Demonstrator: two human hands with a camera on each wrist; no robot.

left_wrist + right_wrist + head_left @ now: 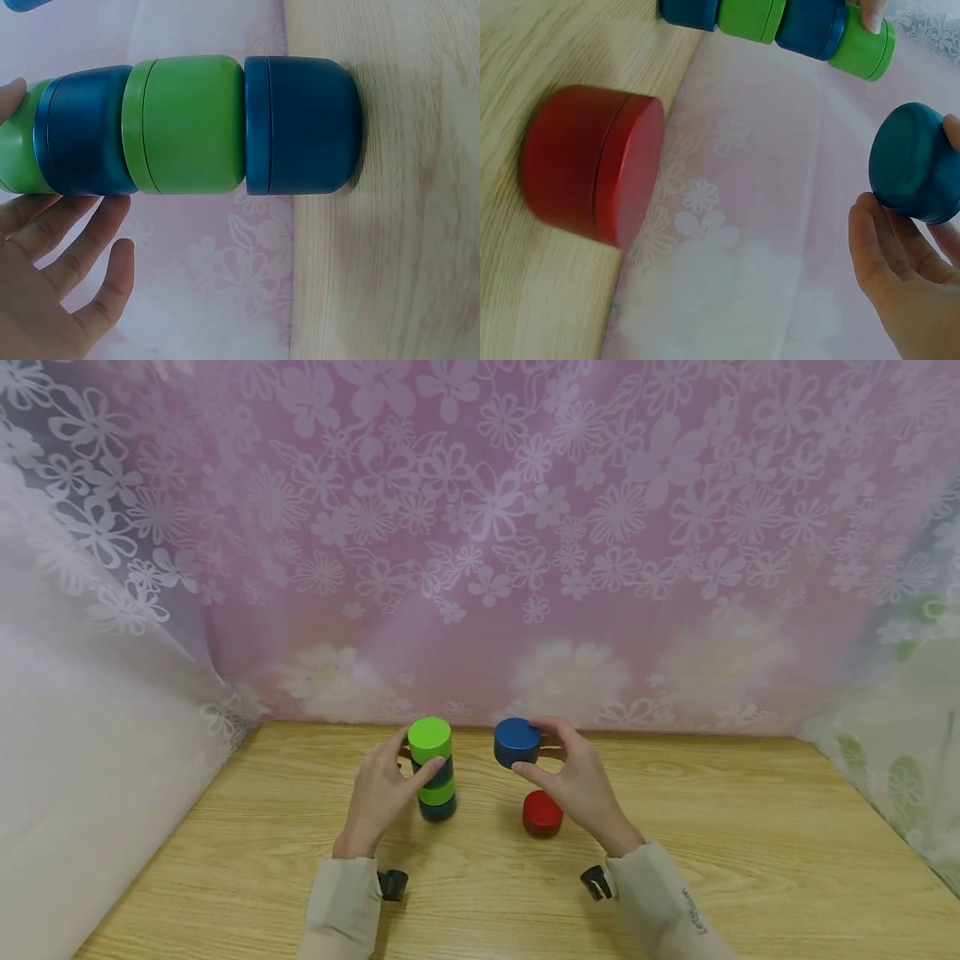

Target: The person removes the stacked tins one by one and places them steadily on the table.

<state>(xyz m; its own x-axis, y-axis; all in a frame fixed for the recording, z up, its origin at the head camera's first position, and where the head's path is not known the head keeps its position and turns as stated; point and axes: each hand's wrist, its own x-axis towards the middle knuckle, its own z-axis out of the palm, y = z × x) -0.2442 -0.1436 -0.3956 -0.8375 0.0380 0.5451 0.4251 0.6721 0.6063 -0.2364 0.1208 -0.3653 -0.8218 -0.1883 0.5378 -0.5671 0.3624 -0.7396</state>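
fingers pinch tins, contents hidden: left hand, green-topped stack; right hand, blue tin.

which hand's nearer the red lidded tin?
Right. The right hand is raised just above and right of the red lidded tin, holding a blue tin; the left hand is farther off to its left, gripping the green-and-blue stack.

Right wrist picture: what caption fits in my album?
Blue container held up by fingers, red container on the table, blue-and-green tower at the top.
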